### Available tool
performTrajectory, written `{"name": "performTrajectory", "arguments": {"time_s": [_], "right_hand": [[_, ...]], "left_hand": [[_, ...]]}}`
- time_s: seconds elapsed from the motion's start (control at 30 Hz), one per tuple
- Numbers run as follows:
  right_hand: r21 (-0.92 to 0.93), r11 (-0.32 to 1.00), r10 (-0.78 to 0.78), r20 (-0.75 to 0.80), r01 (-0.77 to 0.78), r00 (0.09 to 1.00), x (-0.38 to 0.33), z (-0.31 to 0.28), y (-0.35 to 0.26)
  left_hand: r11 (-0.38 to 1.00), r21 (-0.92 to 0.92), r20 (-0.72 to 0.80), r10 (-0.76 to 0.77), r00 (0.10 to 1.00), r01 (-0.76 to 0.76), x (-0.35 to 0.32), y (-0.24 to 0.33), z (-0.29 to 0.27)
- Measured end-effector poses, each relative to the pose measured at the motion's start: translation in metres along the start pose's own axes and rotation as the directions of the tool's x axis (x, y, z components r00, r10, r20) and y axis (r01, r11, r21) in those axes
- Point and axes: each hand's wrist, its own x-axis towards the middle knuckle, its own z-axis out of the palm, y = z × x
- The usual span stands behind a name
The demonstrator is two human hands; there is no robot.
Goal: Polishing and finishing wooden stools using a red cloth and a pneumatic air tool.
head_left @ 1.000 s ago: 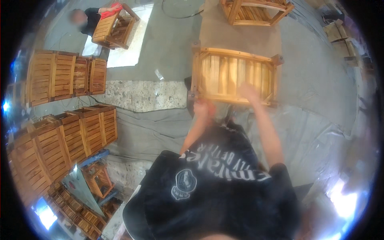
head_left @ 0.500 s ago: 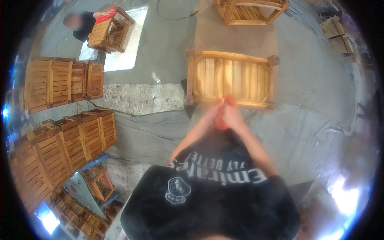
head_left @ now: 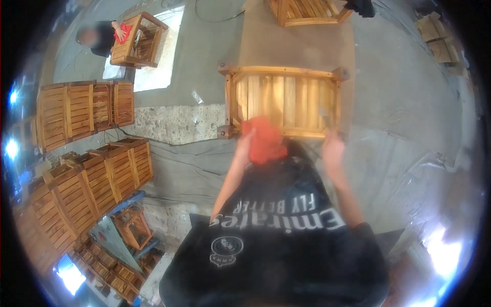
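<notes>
A crumpled red cloth (head_left: 265, 140) hangs from my left hand (head_left: 244, 146), whose fingers are closed on its left side. Beyond it lies a slatted wooden stool or small table (head_left: 289, 102), its slats facing up and its dark-capped corners showing. My right hand (head_left: 333, 147) is apart from the left, at the near right edge of this piece. It looks closed around a thin greyish thing (head_left: 324, 116) that points away over the slats, too blurred to name.
At the far left a person (head_left: 102, 38) wipes a wooden stool (head_left: 135, 43) with a red cloth. Slatted wooden pieces stand in rows on the left (head_left: 66, 110) (head_left: 97, 179). Another wooden piece (head_left: 309, 13) stands at the far edge, a dark shape beside it. Cardboard (head_left: 434, 36) lies far right.
My hands, together at the red cloth before, have come apart. The left keeps the cloth and has moved left; the right has moved right. A dark shape has appeared by the far wooden piece.
</notes>
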Motion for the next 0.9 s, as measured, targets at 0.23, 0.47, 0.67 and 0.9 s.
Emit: {"name": "performTrajectory", "arguments": {"time_s": [0.23,0.47,0.67,0.9], "right_hand": [[-0.045,0.993,-0.086,0.361,0.109,0.929,0.055,-0.012,0.031],[-0.207,0.967,-0.022,0.503,0.146,0.864,0.097,-0.008,0.008],[-0.204,0.963,-0.034,0.553,0.174,0.833,0.105,0.02,0.0],[-0.04,0.996,-0.038,0.591,0.077,0.806,0.093,0.053,-0.029]], "left_hand": [[0.873,0.348,-0.182,0.42,0.889,-0.341,0.006,-0.059,-0.097],[0.421,0.72,0.24,0.595,0.767,-0.551,0.009,-0.086,-0.139],[0.604,0.74,-0.029,0.468,0.883,-0.295,0.019,-0.103,-0.197],[0.757,0.652,-0.314,0.317,0.895,-0.039,0.039,-0.087,-0.227]]}}
